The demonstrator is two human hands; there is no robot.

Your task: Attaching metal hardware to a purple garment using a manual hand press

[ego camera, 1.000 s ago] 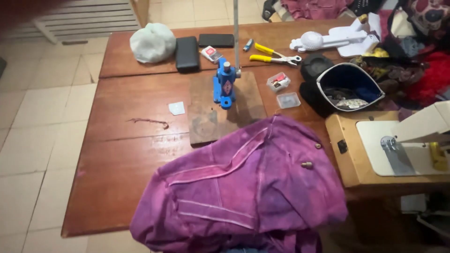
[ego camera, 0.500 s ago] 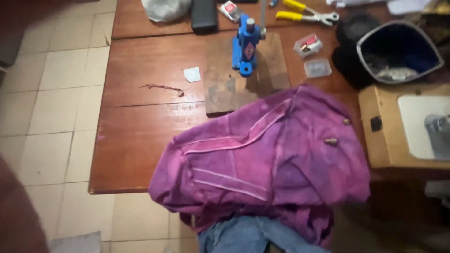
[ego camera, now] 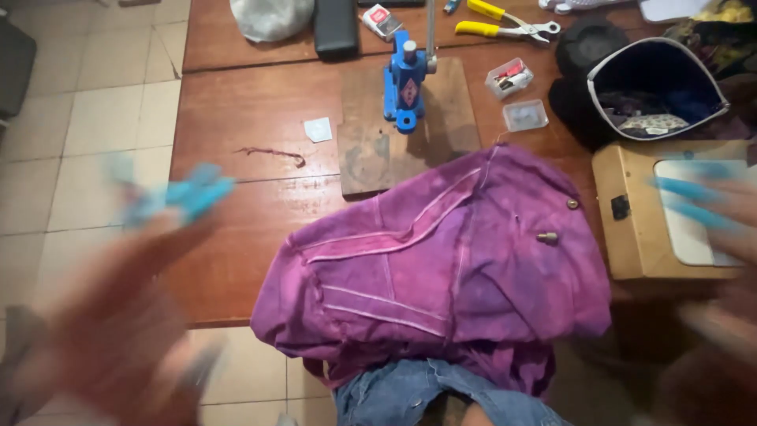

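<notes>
Head view: both hands, left hand (ego camera: 118, 315) and right hand (ego camera: 721, 260), blur in open-fingered, empty, flanking the purple denim garment (ego camera: 441, 276); they appear to reach for it, and grasping it calls for closing inward.

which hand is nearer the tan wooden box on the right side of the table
Right. The blurred right hand overlaps the tan wooden box at its right edge; the blurred left hand is far off, beyond the wooden table's left edge.

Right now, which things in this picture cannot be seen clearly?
- Left hand, head view: motion blur hides its grip.
- Right hand, head view: blurred, cut by the right edge.
- Purple garment: lower part hangs below the table edge.
- Small clear boxes: contents too small.
</notes>
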